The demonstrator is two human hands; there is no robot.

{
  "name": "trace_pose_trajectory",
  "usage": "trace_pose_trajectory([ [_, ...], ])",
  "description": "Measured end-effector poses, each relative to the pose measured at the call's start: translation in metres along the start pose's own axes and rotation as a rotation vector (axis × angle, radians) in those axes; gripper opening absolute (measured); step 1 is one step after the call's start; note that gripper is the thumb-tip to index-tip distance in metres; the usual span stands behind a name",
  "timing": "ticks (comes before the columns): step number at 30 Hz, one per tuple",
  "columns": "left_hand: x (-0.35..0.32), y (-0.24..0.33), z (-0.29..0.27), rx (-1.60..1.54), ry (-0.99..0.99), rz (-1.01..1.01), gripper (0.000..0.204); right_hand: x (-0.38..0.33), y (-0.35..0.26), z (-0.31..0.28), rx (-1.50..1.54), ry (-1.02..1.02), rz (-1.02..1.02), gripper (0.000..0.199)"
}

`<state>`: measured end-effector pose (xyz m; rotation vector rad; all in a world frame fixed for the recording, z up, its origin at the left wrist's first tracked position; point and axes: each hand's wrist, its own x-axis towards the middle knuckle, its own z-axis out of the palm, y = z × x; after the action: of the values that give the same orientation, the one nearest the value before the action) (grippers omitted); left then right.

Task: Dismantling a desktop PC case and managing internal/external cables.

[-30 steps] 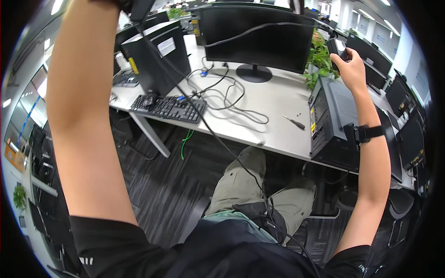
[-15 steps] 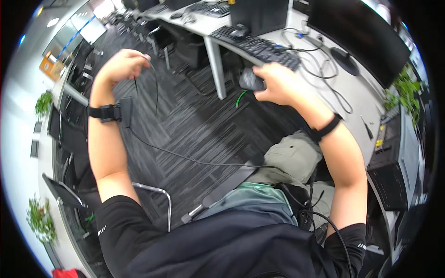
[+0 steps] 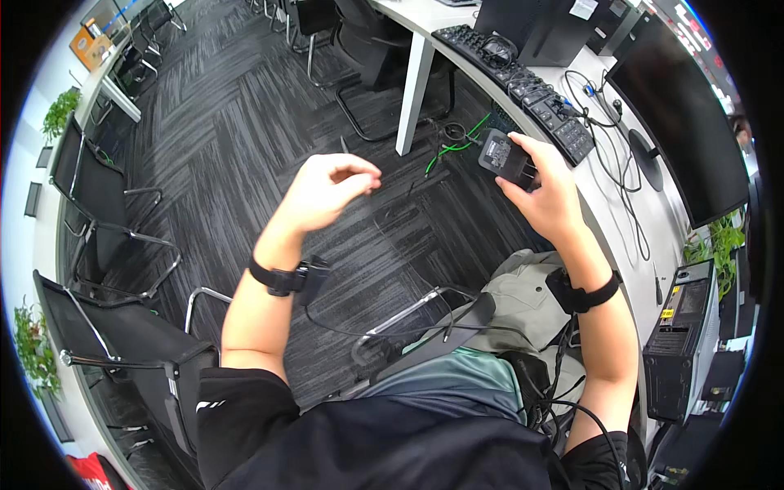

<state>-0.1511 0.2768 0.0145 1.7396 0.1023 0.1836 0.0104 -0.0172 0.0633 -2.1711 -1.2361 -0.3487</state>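
Your right hand [image 3: 549,194] has the small dark device [image 3: 506,157] gripped above the floor beside the desk [image 3: 645,220], left hand [image 3: 325,193] loosely curled, empty; looks like inspection, next needs that left hand in.

We see a dark grey device [image 3: 508,158] with a paler label in our right hand [image 3: 549,196], black straps on both wrists, a black keyboard [image 3: 523,82] on a white desk [image 3: 621,212], and charcoal carpet [image 3: 229,122] streaked with pale lines.
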Motion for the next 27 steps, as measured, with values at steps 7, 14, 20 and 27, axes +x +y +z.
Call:
trace_pose_trajectory([
  [7,0.022,-0.014,0.053,-0.089,0.180,0.048,0.029,-0.014,-0.002,0.016,0.086,-0.121,0.164,0.063],
  [14,0.034,-0.020,0.050,-0.111,0.185,0.025,0.032,-0.009,-0.007,0.025,0.058,-0.184,0.077,0.061],
  [20,0.048,-0.057,0.037,-0.015,0.504,0.105,0.021,-0.015,0.004,0.033,0.059,-0.177,0.034,0.061],
  [27,0.050,-0.121,-0.015,0.092,0.605,-0.435,0.029,-0.025,0.028,0.045,-0.043,-0.244,0.228,0.063],
])
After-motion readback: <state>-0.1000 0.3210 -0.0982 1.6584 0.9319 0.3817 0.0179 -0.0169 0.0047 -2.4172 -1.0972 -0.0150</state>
